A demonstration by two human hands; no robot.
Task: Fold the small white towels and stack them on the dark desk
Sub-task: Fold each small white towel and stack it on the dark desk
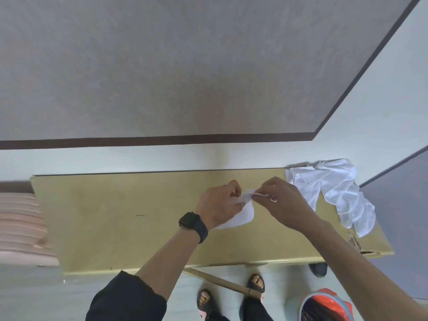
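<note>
Two sandalled feet [256,282] nearest, beside a pale stick [222,283] lying on the floor, with an orange-red bag [324,306] at the near right. Next up, a black sleeve [125,300] and a dark watch [193,224] on the left wrist.

Over the middle of the yellowish counter [115,216], one small white towel [243,216] — pinched along its upper edge by the left hand [220,205] and the right hand [282,200], fingers of both curled onto the cloth, close together. Hangs from that pinch toward the near edge, its rounded lower part on or just above the counter; cannot tell which. Long axis hard to read while bunched: seems to run from the pinch back toward the body, with the held edge lying left to right.

Looks thin, light and limp — too soft to hold a crease unaided, likely to slump if released at one side. Best taken at two corners of one edge, drawn taut, then laid flat before pressing a fold.

Farther off, at the far right corner of the counter, a rumpled pile of white towels [335,188], unfolded and spread along the right end. No folded stack in view yet. At far left, a pink striped cushion [18,223] beside the counter.
</note>
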